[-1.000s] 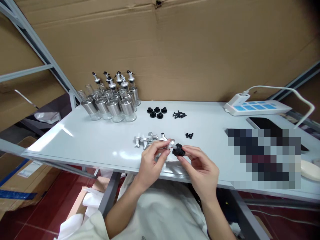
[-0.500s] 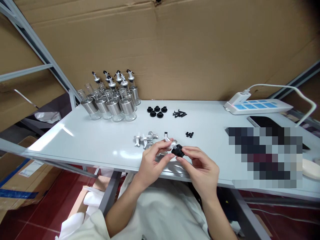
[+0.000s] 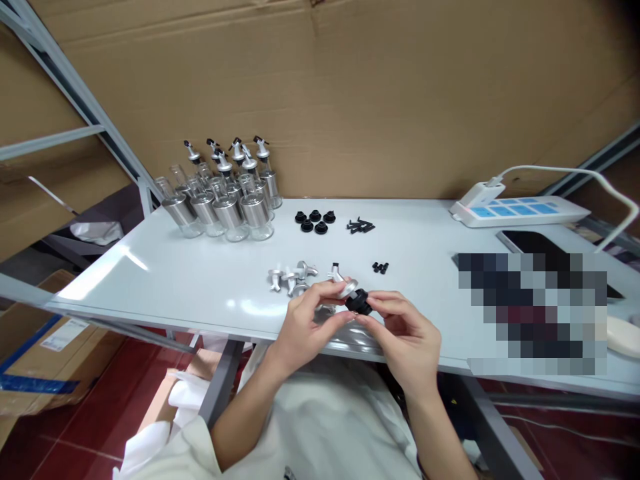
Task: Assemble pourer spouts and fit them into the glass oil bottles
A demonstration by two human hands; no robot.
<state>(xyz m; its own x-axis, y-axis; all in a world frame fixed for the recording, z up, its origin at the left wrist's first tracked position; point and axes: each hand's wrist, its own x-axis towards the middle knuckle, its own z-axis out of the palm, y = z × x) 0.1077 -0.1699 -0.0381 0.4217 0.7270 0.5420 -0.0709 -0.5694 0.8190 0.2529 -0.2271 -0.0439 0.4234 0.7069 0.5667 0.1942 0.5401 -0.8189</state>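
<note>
Near the table's front edge, my left hand (image 3: 314,319) pinches a silver pour spout (image 3: 349,288) with a small black tip. Against the spout's base, my right hand (image 3: 406,333) grips a ribbed black stopper (image 3: 359,303) between thumb and fingers. The two parts touch at a slight tilt; how deeply they fit together is hidden by the fingers. Just left of my left hand lie several loose silver spouts (image 3: 290,277). Beyond my hands are several tiny black caps (image 3: 381,268), a group of black stoppers (image 3: 315,221) and a small pile of black tubes (image 3: 360,225).
Glass bottles with metal sleeves (image 3: 230,213) stand at the back left, several topped with spouts. At the right are a white power strip (image 3: 525,211) with a charger and cable, a phone (image 3: 540,247) and a blurred-out patch. Cardboard (image 3: 350,100) closes off the back.
The spout and stopper have shifted slightly, with a little more of the spout's base showing between them. Both hands stay close together; the view has moved a touch.
</note>
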